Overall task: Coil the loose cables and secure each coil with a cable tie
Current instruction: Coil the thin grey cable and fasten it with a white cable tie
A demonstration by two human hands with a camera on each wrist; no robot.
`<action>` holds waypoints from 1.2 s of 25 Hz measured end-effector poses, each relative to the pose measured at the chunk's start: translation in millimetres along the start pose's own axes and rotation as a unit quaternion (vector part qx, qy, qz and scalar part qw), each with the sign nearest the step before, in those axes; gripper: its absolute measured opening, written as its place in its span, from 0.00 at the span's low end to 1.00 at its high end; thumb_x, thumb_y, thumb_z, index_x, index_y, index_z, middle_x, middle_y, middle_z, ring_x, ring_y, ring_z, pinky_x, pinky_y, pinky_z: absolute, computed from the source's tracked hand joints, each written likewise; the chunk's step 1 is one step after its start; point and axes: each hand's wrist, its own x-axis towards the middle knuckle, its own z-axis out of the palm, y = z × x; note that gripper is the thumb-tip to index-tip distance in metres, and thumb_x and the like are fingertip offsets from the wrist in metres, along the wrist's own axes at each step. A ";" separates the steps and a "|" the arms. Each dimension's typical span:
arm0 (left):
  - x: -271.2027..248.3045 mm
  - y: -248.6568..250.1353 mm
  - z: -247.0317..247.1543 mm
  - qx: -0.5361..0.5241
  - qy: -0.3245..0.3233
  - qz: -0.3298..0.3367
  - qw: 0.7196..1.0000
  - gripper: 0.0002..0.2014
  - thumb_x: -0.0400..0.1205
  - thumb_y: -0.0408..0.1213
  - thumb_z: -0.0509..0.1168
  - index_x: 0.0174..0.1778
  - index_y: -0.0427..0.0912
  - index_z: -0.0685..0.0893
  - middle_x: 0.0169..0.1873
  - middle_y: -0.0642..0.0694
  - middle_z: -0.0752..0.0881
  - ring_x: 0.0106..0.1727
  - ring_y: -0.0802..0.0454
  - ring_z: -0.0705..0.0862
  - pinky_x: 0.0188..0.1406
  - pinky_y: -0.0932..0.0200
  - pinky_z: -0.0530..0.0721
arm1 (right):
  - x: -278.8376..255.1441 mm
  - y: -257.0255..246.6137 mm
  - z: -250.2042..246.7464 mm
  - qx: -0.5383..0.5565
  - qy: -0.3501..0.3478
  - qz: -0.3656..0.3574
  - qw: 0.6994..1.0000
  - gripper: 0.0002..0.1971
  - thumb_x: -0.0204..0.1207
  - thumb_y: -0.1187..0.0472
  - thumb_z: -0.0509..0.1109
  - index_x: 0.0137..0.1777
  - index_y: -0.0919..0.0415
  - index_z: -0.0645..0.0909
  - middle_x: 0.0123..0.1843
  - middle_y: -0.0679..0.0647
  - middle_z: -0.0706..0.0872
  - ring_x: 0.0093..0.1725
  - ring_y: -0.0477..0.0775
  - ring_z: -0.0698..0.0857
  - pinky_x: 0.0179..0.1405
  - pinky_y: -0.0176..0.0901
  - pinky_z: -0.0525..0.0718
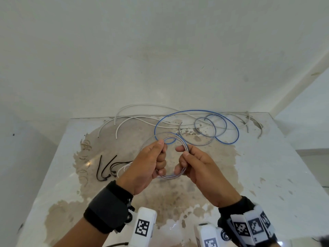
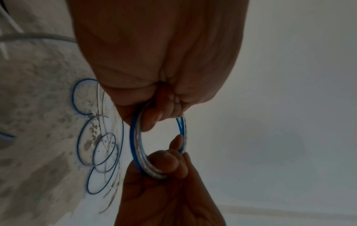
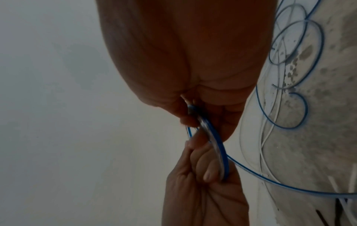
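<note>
Both hands hold a small coil [image 1: 171, 176] of blue-and-clear cable above the table. My left hand [image 1: 161, 154] grips its left side with thumb on top and fingers curled through the ring. The coil's right side is pinched by my right hand [image 1: 183, 155]. In the left wrist view the coil [image 2: 135, 145] runs from the left hand [image 2: 164, 107] down to the right hand [image 2: 170, 165]. The right wrist view shows the coil [image 3: 218, 146] in the right hand [image 3: 193, 116]. The rest of the blue cable [image 1: 229, 125] trails back in loose loops on the table.
Loose white cables [image 1: 135, 118] lie along the table's back edge by the wall. Black and white cable ties [image 1: 105, 168] lie left of my left hand. The worn white table [image 1: 267, 166] ends near the wall corner at right.
</note>
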 end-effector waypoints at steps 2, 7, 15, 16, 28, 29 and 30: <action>-0.4 -0.9 3.6 -0.060 0.010 -0.014 0.998 0.16 0.92 0.47 0.52 0.40 0.45 0.73 0.25 0.53 0.58 0.21 0.59 0.59 0.22 0.63 0.68 | 0.0 -1.5 4.9 0.049 0.008 0.002 0.999 0.12 0.92 0.65 0.53 0.59 0.64 0.79 0.31 0.50 0.68 0.29 0.49 0.75 0.46 0.48 0.81; 1.2 -4.7 11.0 -0.065 0.023 0.001 0.998 0.15 0.92 0.47 0.53 0.42 0.46 0.73 0.25 0.53 0.60 0.22 0.58 0.60 0.22 0.63 0.70 | -3.1 -5.1 12.8 0.029 0.039 -0.001 0.999 0.13 0.93 0.60 0.53 0.57 0.64 0.79 0.29 0.47 0.62 0.26 0.47 0.62 0.41 0.47 0.79; 18.8 12.6 4.7 0.241 0.111 0.178 0.948 0.13 0.91 0.51 0.51 0.63 0.56 0.80 0.63 0.55 0.81 0.63 0.60 0.79 0.64 0.61 0.75 | 1.8 -38.4 -11.7 0.003 0.028 0.021 0.999 0.11 0.92 0.63 0.54 0.51 0.62 0.77 0.29 0.48 0.59 0.23 0.46 0.58 0.27 0.40 0.71; 24.5 19.1 2.8 0.286 0.087 0.199 0.933 0.15 0.92 0.50 0.50 0.65 0.57 0.80 0.66 0.58 0.80 0.68 0.63 0.76 0.70 0.63 0.72 | 2.3 -41.1 -14.0 -0.003 0.019 0.029 0.999 0.11 0.92 0.63 0.55 0.51 0.62 0.77 0.29 0.48 0.59 0.24 0.46 0.58 0.27 0.40 0.70; 24.2 8.9 6.0 0.189 -0.087 0.067 0.976 0.15 0.91 0.42 0.53 0.57 0.40 0.83 0.45 0.44 0.92 0.49 0.42 0.90 0.64 0.38 0.82 | 10.5 -41.0 -25.4 0.033 0.066 0.028 0.997 0.14 0.92 0.62 0.54 0.51 0.62 0.80 0.28 0.47 0.60 0.23 0.45 0.57 0.24 0.38 0.67; 22.2 6.3 8.4 0.168 -0.088 0.060 0.980 0.15 0.92 0.42 0.52 0.57 0.39 0.82 0.44 0.44 0.91 0.48 0.41 0.90 0.63 0.37 0.82 | 11.3 -39.5 -24.0 0.040 0.071 0.024 0.996 0.14 0.92 0.62 0.54 0.51 0.62 0.80 0.27 0.46 0.60 0.23 0.46 0.57 0.24 0.38 0.66; 19.8 4.3 10.5 0.151 -0.087 0.058 0.983 0.14 0.93 0.40 0.51 0.58 0.39 0.81 0.43 0.43 0.90 0.47 0.40 0.90 0.61 0.39 0.83 | 11.9 -37.9 -22.4 0.046 0.076 0.019 0.996 0.14 0.92 0.61 0.54 0.52 0.63 0.80 0.27 0.46 0.60 0.23 0.46 0.57 0.24 0.39 0.66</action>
